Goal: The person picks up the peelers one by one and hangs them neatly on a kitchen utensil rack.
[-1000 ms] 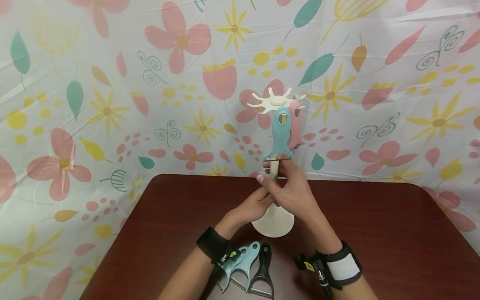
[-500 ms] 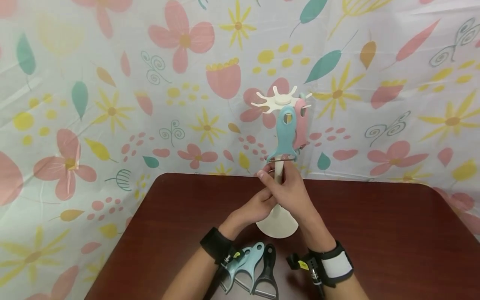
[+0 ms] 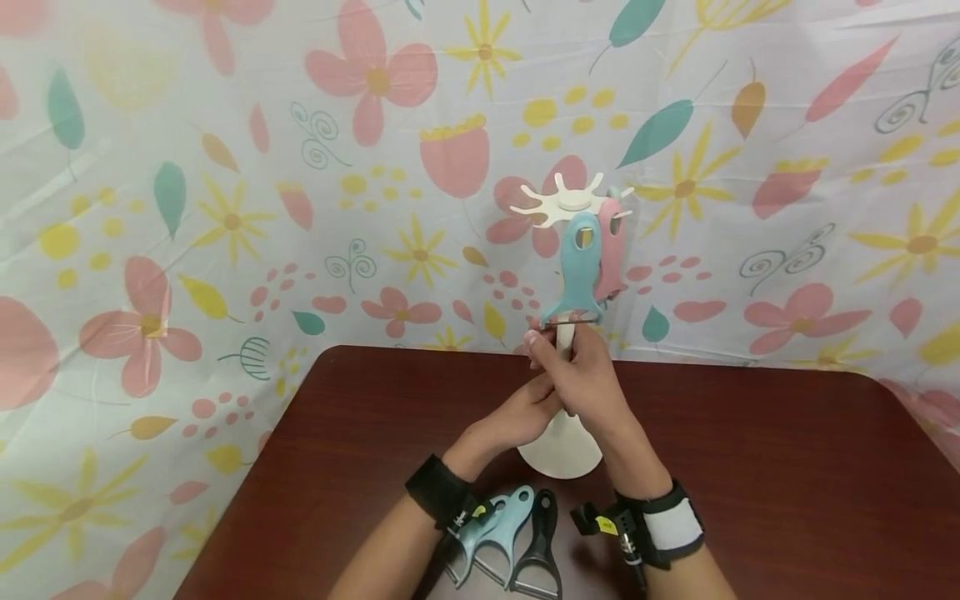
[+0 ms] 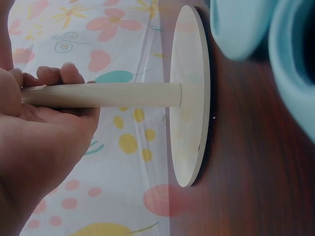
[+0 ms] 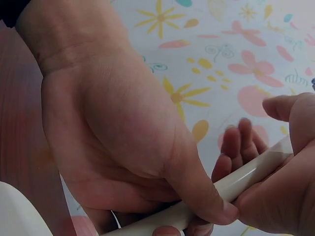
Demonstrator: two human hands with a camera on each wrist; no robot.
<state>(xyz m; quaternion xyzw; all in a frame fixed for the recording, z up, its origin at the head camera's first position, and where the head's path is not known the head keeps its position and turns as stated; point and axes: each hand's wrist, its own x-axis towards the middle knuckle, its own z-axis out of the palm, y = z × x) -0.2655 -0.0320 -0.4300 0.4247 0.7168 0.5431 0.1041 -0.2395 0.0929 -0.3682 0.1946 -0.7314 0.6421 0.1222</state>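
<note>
A cream stand (image 3: 561, 454) stands upright on the table, a ring of hooks (image 3: 573, 200) at its top. From those hooks hang a light blue peeler (image 3: 581, 262) and a pink peeler (image 3: 612, 250); a bluish item behind them is mostly hidden. My left hand (image 3: 521, 417) holds the pole (image 4: 133, 95) above the round base (image 4: 187, 142). Higher up, my right hand (image 3: 592, 379) grips the same pole, fingers (image 5: 241, 147) curling behind it. The left thumb lies along the pole in the right wrist view.
On the table near me lie two light blue peelers (image 3: 510, 521) and a black peeler (image 3: 542, 533), close to my left wristband (image 3: 438, 492). A flowered cloth (image 3: 225, 208) hangs behind the dark red-brown table (image 3: 750, 467).
The head view has turned slightly, so the scene sits further right. My right wrist has come a little closer to the left one. Both hands stay on the pole.
</note>
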